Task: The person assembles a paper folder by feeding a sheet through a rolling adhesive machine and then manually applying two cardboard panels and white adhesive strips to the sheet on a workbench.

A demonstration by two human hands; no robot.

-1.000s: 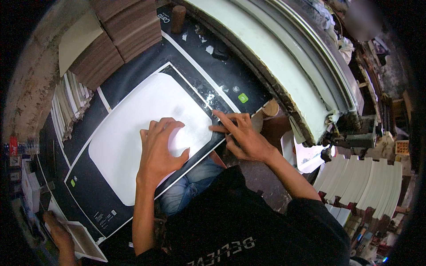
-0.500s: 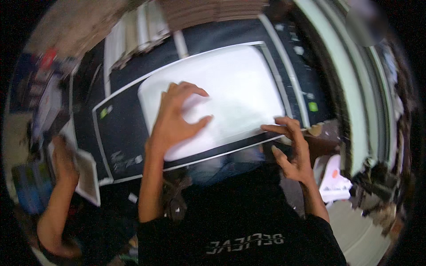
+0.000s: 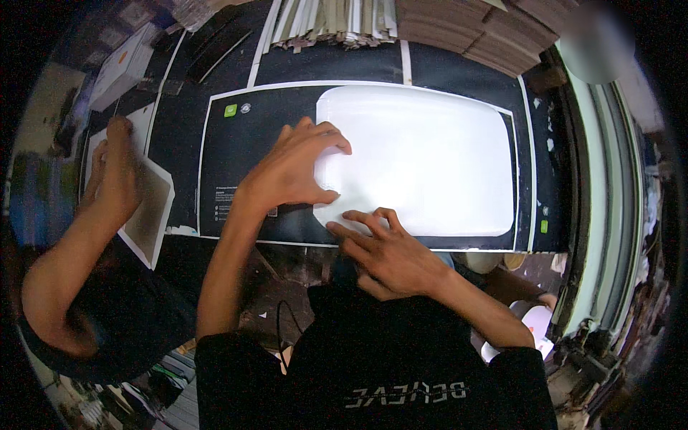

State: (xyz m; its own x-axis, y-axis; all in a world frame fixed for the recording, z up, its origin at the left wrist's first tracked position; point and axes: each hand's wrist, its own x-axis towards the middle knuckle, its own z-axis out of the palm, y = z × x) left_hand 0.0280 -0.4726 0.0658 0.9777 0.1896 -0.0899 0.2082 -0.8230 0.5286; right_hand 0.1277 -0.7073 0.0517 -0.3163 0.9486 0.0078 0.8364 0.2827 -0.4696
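Observation:
A white sheet with rounded corners (image 3: pixel 430 165) lies over the right part of a black printed sheet with a white border (image 3: pixel 236 158). My left hand (image 3: pixel 290 168) rests at the white sheet's left edge, its thumb and fingers curved apart with nothing between them. Close by, at the near left corner of the white sheet, is my right hand (image 3: pixel 387 254). Its fingers are spread, the fingertips at or just over the sheet. Whether they press on it, I cannot tell.
At the left, a co-worker's hands (image 3: pixel 118 172) are at a pale, white-edged panel (image 3: pixel 149 211). Bundled strips (image 3: pixel 330 21) and brown cardboard (image 3: pixel 469 32) lie at the back. A white box (image 3: pixel 123 66) stands far left. Pale green rails (image 3: pixel 609 208) run along the right.
My right hand has moved left along the near edge, from the white sheet's right end to its near left corner. The left hand stays at the left edge. The view has shifted.

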